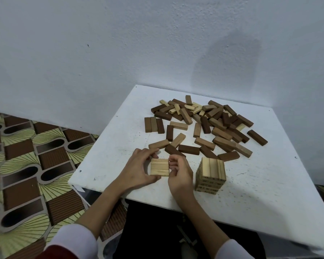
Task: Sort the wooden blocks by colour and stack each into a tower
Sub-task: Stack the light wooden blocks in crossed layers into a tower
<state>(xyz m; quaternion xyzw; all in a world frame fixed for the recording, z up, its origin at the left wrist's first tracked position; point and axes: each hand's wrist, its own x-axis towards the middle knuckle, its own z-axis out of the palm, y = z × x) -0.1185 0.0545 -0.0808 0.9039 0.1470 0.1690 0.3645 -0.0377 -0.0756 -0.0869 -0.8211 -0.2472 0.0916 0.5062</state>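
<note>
A: Blocks (159, 167), three pale ones, lie as a layer on the table (108, 161); left hand (138, 168) and right hand (178, 173) pinch its sides.

B: Next, I think, lift it level onto the tower (210, 174).

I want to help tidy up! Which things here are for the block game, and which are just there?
For the job:
- left hand and right hand, holding the set of three pale blocks
- pale tower
- mixed pile of blocks
- row of three brown blocks

Just there:
- white table
- patterned floor mat
- wall
</note>
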